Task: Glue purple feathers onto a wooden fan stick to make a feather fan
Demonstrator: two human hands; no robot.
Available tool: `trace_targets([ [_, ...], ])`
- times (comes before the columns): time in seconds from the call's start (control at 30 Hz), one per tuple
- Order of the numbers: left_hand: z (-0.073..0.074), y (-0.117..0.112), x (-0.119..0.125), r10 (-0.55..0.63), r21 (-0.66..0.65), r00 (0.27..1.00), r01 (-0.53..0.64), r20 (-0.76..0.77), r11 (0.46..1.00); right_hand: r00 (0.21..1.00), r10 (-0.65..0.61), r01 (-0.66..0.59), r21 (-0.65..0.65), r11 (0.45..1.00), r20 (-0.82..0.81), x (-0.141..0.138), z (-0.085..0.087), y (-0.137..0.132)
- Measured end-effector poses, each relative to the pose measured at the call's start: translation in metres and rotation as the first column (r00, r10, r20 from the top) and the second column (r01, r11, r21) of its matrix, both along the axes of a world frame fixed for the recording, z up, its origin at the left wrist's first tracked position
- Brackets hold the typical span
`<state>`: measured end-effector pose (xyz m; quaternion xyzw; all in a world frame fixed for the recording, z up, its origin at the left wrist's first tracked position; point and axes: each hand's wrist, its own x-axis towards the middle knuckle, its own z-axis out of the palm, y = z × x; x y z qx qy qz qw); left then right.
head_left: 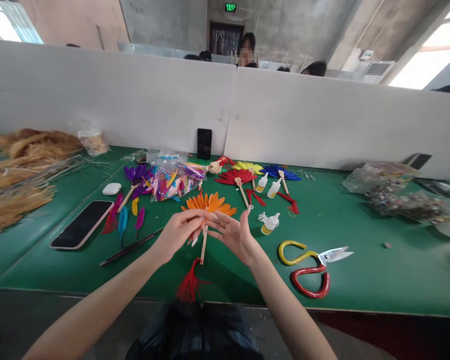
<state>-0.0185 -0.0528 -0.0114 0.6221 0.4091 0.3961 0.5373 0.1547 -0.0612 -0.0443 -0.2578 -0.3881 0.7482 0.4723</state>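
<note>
An orange feather fan (209,202) with a wooden handle and a red tassel (189,286) lies over the green table (360,280) in front of me. My left hand (180,231) pinches the handle just under the feathers. My right hand (235,234) meets it from the right, fingers partly spread and touching the fan's base. Finished red (235,176), yellow (248,166), blue (281,172) and purple (136,175) fans lie further back.
Scissors with yellow and red handles (310,267) lie to the right, small glue bottles (270,223) near them. A phone (83,223), loose feathers (123,220), a thin stick (131,247) and a bag of feathers (174,181) sit left. Straw (18,175) is piled far left. White partitions (135,100) stand behind; people sit beyond.
</note>
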Motion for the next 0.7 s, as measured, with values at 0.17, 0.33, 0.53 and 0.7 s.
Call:
trace_targets([
  [0.17, -0.001, -0.02, 0.027, -0.176, 0.061, 0.971, 0.188, -0.16, 0.98, 0.993, -0.042, 0.042, -0.001, 0.999, -0.115, -0.004, 0.021, -0.014],
  [0.33, -0.011, -0.034, 0.033, -0.051, 0.438, 0.937, 0.209, -0.345, 0.874, 0.939, -0.256, 0.251, -0.05, 0.967, -0.229, -0.008, 0.029, -0.016],
  [0.53, 0.004, -0.039, 0.021, 0.147, 0.663, 0.908, 0.168, -0.392, 0.729, 0.947, -0.175, 0.172, -0.037, 0.984, -0.27, -0.007, 0.023, -0.017],
  [0.7, 0.031, -0.029, 0.027, 0.125, 0.653, 0.853, 0.285, -0.507, 0.701, 0.966, 0.04, -0.016, 0.093, 0.996, -0.255, -0.013, 0.012, -0.015],
])
